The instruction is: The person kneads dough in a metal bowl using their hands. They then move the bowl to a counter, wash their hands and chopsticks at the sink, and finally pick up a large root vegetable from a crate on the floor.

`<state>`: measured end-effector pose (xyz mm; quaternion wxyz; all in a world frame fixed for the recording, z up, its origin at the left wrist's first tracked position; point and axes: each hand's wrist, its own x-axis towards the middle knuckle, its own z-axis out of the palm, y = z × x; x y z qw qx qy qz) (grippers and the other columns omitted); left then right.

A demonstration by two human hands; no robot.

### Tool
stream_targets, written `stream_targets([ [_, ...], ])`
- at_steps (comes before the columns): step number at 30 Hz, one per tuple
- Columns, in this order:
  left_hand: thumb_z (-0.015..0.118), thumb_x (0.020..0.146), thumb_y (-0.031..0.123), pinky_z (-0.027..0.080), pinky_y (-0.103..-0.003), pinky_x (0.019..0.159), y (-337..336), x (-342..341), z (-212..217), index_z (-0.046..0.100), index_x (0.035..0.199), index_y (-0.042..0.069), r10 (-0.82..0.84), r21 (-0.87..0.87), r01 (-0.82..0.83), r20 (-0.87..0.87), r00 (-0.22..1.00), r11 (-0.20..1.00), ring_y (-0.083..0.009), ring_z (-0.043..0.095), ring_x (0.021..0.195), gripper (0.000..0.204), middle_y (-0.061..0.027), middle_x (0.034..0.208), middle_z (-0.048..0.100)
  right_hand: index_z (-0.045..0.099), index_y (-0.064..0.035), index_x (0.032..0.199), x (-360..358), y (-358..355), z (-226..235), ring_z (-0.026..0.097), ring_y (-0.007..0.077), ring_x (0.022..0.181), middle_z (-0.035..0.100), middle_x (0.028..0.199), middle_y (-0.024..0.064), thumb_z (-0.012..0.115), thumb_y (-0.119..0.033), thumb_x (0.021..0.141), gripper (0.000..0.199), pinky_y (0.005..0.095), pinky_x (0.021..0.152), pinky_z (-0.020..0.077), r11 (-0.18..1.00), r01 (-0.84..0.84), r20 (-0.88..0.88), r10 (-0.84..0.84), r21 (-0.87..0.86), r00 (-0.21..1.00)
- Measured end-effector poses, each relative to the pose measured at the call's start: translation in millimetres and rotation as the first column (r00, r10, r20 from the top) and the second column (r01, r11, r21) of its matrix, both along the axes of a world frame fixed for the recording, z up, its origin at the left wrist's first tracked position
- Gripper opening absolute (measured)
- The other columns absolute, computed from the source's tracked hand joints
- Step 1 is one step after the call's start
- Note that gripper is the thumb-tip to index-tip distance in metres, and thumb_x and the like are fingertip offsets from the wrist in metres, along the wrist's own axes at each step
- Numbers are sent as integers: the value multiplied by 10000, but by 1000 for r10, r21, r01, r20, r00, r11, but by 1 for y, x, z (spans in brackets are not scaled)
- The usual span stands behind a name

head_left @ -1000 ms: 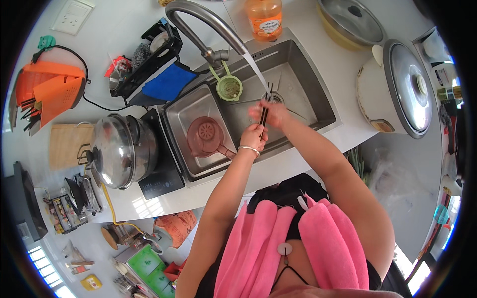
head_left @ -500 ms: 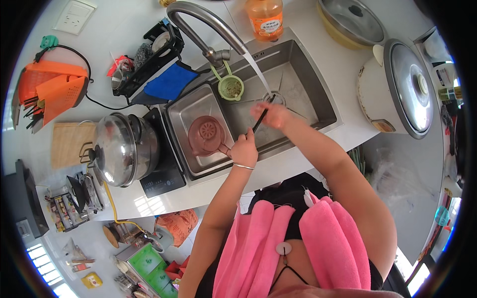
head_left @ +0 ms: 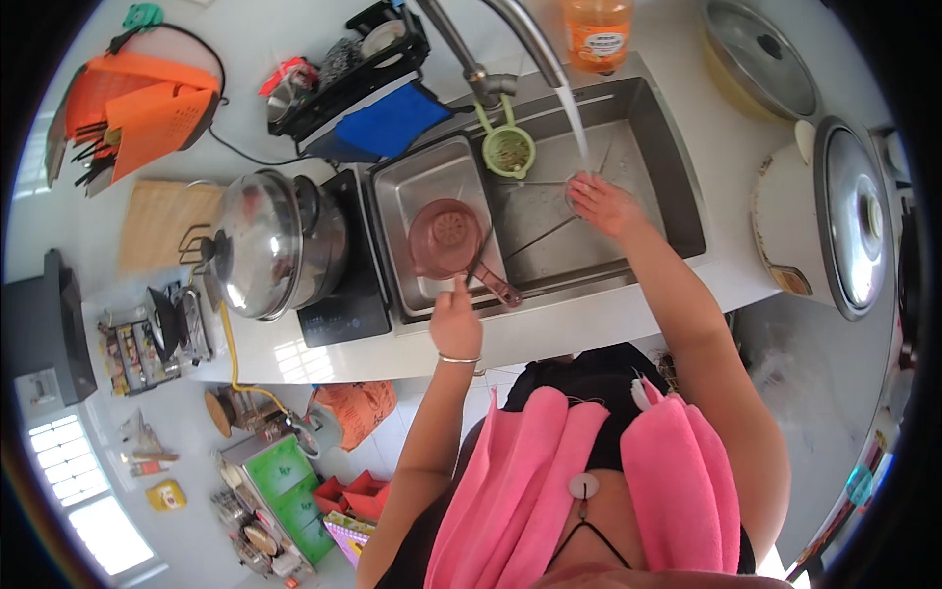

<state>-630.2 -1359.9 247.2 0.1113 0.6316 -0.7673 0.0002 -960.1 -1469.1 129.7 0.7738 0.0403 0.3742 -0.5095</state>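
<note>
My left hand [head_left: 454, 319] is closed round a thin dark stick-like utensil [head_left: 480, 251] that slants up over the small basin. Its exact kind cannot be made out. Beneath it a translucent reddish-brown ladle [head_left: 433, 236] lies in the small basin [head_left: 391, 182], its handle reaching past the basin's front edge. My right hand [head_left: 606, 203] is held over the large basin [head_left: 638, 162] with its fingers stretched out and nothing in them. Running water [head_left: 572, 123] from the faucet [head_left: 525, 34] falls close to its fingertips.
A small green strainer [head_left: 508, 150] with scraps inside hangs below the faucet. A lidded steel pot [head_left: 260, 240] stands left of the sink, a white lidded cooker [head_left: 785, 211] to its right. An orange bottle [head_left: 597, 39] is behind; a blue cloth [head_left: 392, 123] hangs from a black rack.
My left hand has drawn the dark utensil away from my right hand, leftward over the ladle. My right hand has let go of it and spread its fingers near the water. The view has shifted.
</note>
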Motion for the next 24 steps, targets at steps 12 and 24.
stream_targets([
  [12,652,791,131,470,-443,868,-21,33,-4,581,1196,20,184,77,-221,330,926,972,-360,586,951,426,-202,989,604,551,-30,1266,12,1,-25,518,271,1225,572,1281,129,543,-74,889,379,388,996,409,962,-143,-502,8,-231,865],
  [24,734,790,188,517,-368,795,-139,-208,-74,560,1128,-82,229,487,278,-746,625,828,-289,673,898,466,-223,1022,662,518,3,1291,28,2,35,316,405,1364,411,1408,247,559,-89,815,487,436,1121,258,719,-694,-785,-453,-42,-422],
])
